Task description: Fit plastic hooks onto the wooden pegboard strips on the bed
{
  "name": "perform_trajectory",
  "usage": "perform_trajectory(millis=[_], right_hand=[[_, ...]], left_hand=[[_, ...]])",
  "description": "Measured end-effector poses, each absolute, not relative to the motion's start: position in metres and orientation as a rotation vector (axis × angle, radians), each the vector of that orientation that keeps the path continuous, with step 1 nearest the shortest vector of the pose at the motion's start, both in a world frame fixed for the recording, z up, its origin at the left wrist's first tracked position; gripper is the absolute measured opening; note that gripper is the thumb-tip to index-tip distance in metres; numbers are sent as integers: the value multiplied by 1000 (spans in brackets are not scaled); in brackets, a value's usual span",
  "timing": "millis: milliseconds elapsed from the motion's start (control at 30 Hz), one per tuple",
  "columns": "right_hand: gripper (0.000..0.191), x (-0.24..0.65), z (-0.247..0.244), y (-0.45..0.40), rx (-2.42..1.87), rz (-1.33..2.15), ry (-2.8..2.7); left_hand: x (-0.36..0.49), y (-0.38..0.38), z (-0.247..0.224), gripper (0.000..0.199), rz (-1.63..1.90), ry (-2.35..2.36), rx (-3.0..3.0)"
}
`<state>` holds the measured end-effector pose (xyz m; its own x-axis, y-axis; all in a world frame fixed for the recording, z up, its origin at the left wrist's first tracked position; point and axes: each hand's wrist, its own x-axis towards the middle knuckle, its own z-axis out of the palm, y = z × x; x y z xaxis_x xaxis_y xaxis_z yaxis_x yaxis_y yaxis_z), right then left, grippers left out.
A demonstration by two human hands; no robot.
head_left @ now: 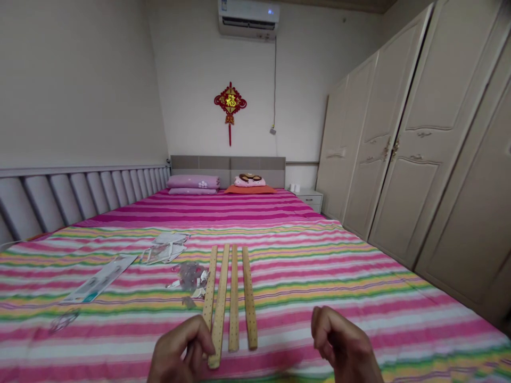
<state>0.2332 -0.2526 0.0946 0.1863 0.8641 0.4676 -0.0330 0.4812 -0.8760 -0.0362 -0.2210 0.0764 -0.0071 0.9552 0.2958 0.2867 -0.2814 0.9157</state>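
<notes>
My left hand (pixel 181 348) is loosely curled at the bottom of the view, with nothing visible in its fingers. Its knuckles overlap the near end of a pale wooden strip (pixel 220 314); whether they touch it I cannot tell. Several such strips, dotted with small holes, lie side by side lengthwise on the striped bedsheet (pixel 295 298); the rightmost strip (pixel 249 298) is set slightly apart. To the right, my right hand (pixel 343 343) is curled too, apart from the strips, and I see nothing in it.
Left of the strips lie a crumpled clear plastic bag (pixel 191 274) with white scraps, some flat clear packets (pixel 165 249), a long clear package (pixel 101 279) and a small wiry bundle (pixel 65 319). Folded bedding (pixel 194 183) sits by the headboard. Wardrobes (pixel 419 133) line the right side.
</notes>
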Motion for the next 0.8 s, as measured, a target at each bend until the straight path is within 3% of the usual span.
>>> perform_trajectory(millis=[67, 300, 567, 800], right_hand=[[67, 228, 84, -237, -947, 938, -1110], [68, 217, 33, -198, -1161, 1377, -738], [70, 212, -9, -192, -1204, 1498, -581], [69, 207, -39, -185, -1221, 1455, -650]], left_hand=[[-34, -204, 73, 93, 1250, 1330, 1526], [-22, -181, 46, 77, 1179, 1562, 1247], [-43, -163, -5, 77, 1062, 1597, 1177], [-50, -166, 0, 75, 1090, 1681, 1252]])
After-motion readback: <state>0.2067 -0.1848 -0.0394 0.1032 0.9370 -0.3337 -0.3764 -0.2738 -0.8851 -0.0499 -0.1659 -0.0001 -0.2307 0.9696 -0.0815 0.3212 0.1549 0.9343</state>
